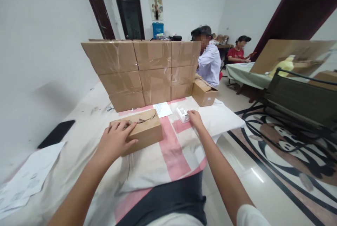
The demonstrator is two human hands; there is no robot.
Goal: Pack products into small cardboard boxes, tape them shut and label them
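Note:
My left hand [117, 138] lies over the left part of a closed cardboard box [146, 131], its fingers spread across the top. A torn, dark strip runs along the top of this box. To the right, my right hand [195, 118] has its fingers closed at the near right end of a small white tape dispenser [182, 114]. Whether a strip of tape is between the fingers is too small to tell. A white sheet with a blue pattern [162, 109] lies between the box and the dispenser, farther back.
Behind stands a taped stack of cardboard boxes [155, 68], with one smaller box [204, 92] at its right. A black flat object [56, 134] and printed papers [31, 173] lie at left on the cloth-covered surface [147, 166]. Two people sit farther back; a folding chair [292, 103] stands right.

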